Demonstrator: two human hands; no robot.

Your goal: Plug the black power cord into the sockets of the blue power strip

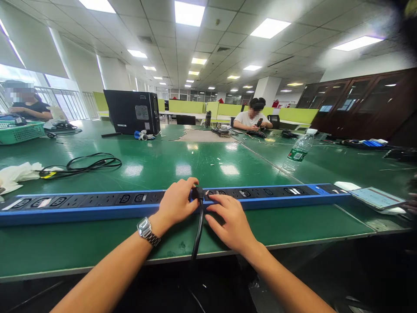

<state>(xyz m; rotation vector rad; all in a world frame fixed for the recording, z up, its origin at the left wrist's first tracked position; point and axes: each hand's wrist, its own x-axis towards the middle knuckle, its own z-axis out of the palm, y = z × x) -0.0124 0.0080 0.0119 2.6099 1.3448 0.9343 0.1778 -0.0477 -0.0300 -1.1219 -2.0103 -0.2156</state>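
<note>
Head view, as I follow it from a distance: a black cord [197, 232] hangs down the lower centre of the frame, over the near edge of a green table [299, 226]. Above it, the left hand [178, 201], a metal-banded watch [147, 230] on its wrist, clasps a black plug [197, 193] between thumb and fingers at mid-frame. The plug sits at the face of a blue power strip [120, 213], its cord end turned toward the bottom of the frame; I cannot tell whether its pins are seated, nor how its long axis lies. Just right of it, the right hand [230, 221] spreads its fingers at the strip, gripping nothing that I can see.

The strip's long axis runs across the frame from the left edge to right of centre, rising slightly rightward, its sockets facing up. Past its right end lies a tablet-like device [378, 198].

Farther off, I see a coiled black cable [110, 161] at left and a clear bottle [297, 153] at right. Beyond stand a computer tower [122, 113], upper left, and a co-worker in white [243, 119], seated right of centre, hands around a dark object. Ceiling lights [189, 13] glow overhead.
</note>
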